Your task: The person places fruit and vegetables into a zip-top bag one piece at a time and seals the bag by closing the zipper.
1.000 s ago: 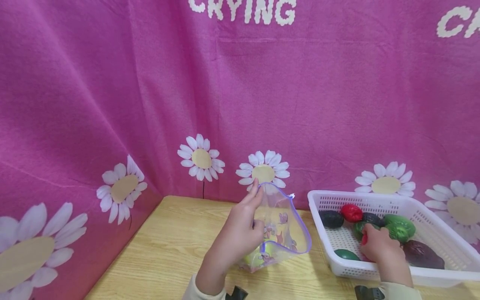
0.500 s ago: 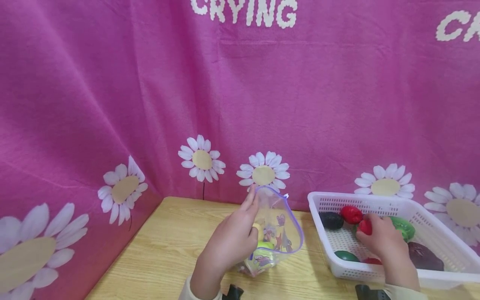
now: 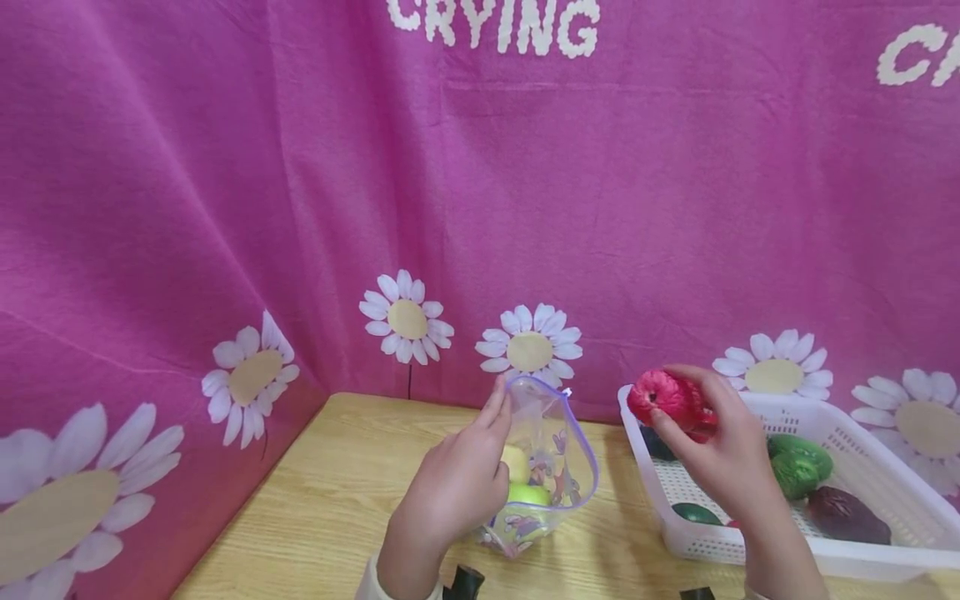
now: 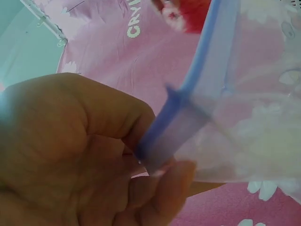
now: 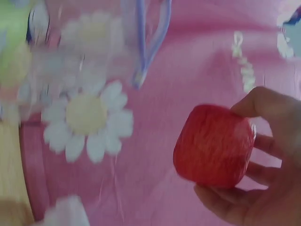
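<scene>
My left hand [image 3: 457, 487] pinches the purple zip edge of a clear printed zip bag [image 3: 577, 467], whose mouth gapes toward the right. Inside the bag lie a yellow-green fruit [image 3: 528, 495] and a pale yellow one [image 3: 514, 462]. In the left wrist view, thumb and finger grip the bag's blue-looking zip strip [image 4: 162, 125]. My right hand [image 3: 723, 446] holds a red apple [image 3: 654, 398] up over the left rim of the white basket [image 3: 678, 540]. The right wrist view shows the apple [image 5: 214, 146] between thumb and fingers.
In the basket are a green bell pepper [image 3: 801, 465], a dark purple avocado-like fruit [image 3: 847, 512], a green oval fruit [image 3: 696, 513] and more partly hidden produce. A pink daisy-print cloth [image 3: 637, 208] hangs behind the wooden table [image 3: 337, 483].
My right hand has lifted the red apple out of the basket and brought it up and leftward toward the bag. My left hand keeps its hold, shifting the bag slightly left.
</scene>
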`<state>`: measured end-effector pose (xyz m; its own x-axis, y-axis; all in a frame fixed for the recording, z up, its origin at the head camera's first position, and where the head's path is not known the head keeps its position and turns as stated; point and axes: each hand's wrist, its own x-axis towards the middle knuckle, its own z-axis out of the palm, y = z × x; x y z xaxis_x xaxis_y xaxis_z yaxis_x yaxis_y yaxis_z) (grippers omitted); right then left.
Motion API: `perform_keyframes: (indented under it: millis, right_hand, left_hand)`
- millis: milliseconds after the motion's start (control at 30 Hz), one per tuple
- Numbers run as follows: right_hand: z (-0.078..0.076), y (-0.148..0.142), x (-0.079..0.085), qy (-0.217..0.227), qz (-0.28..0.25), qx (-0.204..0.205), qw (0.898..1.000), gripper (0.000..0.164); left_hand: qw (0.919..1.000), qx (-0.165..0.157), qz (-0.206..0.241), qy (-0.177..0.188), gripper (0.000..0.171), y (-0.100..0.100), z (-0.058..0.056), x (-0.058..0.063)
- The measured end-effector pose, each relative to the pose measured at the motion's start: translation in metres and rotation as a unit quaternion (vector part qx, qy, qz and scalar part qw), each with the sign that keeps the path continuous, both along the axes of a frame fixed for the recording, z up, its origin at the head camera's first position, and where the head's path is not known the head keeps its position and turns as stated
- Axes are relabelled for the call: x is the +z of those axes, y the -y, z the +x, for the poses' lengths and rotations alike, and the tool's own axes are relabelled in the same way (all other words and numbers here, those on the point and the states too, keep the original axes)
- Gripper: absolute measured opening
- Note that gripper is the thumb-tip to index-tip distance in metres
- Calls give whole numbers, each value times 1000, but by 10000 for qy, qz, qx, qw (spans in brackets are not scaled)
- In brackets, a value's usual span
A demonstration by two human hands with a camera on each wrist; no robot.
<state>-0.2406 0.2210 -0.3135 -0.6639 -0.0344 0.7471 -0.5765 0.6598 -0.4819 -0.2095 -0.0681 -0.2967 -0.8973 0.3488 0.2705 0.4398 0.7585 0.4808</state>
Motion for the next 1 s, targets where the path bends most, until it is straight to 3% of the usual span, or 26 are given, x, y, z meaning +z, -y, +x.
perform_keyframes:
  millis: [133,333,500,667,833,1000]
  right_hand:
    - [9,23,3,-18,-79,831,9965,56]
    - [12,55,-6,150,189,1759,9841,55]
    - [3,70,-20,343,400,2014,9781,50]
    - [-2,71,-28,301,614,1682,9834,49]
    - [-3,69,-28,279,934,1238,9875,50]
    - [-1,69,-27,554,1021,1076,9874,49]
  left_hand:
    - [9974,-460,496,253,71,2,-5,-1]
    - [9832,-929,1458,584,69,2,-14,-5]
    - [9632,-1163,2259,878,70,0,-15,-6]
    - [9501,-1429,2580,1021,72,-1,-13,-6]
    - [9517,-1474,2487,1034,71,-2,-13,-3]
    - [9754,-1293,1706,530,69,1,-12,-1]
